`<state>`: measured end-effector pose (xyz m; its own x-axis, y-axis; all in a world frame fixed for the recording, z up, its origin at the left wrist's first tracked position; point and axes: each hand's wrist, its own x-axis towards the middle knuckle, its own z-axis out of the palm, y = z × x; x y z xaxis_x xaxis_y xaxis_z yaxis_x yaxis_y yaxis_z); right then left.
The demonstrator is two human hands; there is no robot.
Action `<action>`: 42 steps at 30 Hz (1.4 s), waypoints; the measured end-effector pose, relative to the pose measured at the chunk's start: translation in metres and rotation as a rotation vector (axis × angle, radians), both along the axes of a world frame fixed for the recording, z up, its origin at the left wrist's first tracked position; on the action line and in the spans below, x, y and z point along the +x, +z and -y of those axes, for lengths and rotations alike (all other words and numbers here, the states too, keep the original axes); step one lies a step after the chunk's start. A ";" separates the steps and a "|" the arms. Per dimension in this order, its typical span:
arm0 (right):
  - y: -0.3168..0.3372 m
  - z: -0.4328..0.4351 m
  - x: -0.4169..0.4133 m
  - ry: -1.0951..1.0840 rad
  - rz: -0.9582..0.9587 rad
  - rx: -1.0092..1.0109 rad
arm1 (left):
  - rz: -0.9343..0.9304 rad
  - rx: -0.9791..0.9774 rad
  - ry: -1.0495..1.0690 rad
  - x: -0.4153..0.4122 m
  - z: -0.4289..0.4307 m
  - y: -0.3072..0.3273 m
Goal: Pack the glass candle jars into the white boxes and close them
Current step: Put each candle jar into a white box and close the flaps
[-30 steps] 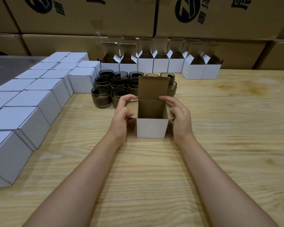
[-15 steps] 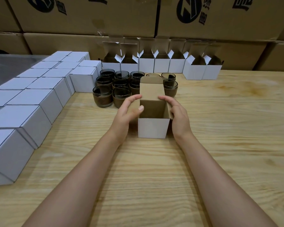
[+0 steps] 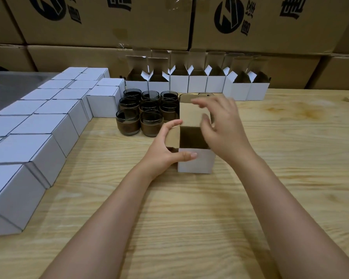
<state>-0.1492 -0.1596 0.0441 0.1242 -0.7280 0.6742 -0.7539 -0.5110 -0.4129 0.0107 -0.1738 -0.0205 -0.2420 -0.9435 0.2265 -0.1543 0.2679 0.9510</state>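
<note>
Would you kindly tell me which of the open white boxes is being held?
The box standing alone at mid-table, gripped by the left hand; the other open boxes sit untouched in a row along the back.

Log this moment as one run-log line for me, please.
left hand: grips white box, left side | right hand: blurred, fingers spread, above box | lid flap: raised | candle jars: behind box
</note>
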 end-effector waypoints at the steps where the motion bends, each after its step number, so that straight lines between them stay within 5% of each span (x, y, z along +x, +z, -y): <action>1: 0.010 0.005 0.010 0.060 -0.069 0.007 | -0.002 0.005 -0.001 -0.001 0.000 0.001; 6: 0.038 0.061 0.060 0.192 -0.459 0.367 | -0.025 0.036 -0.011 0.001 0.001 0.001; 12: 0.031 0.101 0.083 0.221 -0.580 0.756 | -0.025 -0.002 0.001 -0.003 0.002 -0.002; 23: 0.025 0.113 0.093 0.181 -0.685 0.723 | -0.017 -0.019 -0.002 -0.003 0.003 -0.003; 35: 0.064 0.090 0.065 0.329 -0.277 0.608 | -0.011 -0.032 -0.011 0.000 0.001 -0.002; 42: 0.104 0.059 0.010 0.299 -0.293 0.691 | 0.006 0.020 -0.006 -0.001 0.000 0.000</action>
<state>-0.1392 -0.2188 0.1485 0.4814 -0.8765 -0.0060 -0.7523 -0.4097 -0.5159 0.0094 -0.1741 -0.0200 -0.2494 -0.9461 0.2065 -0.1586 0.2503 0.9551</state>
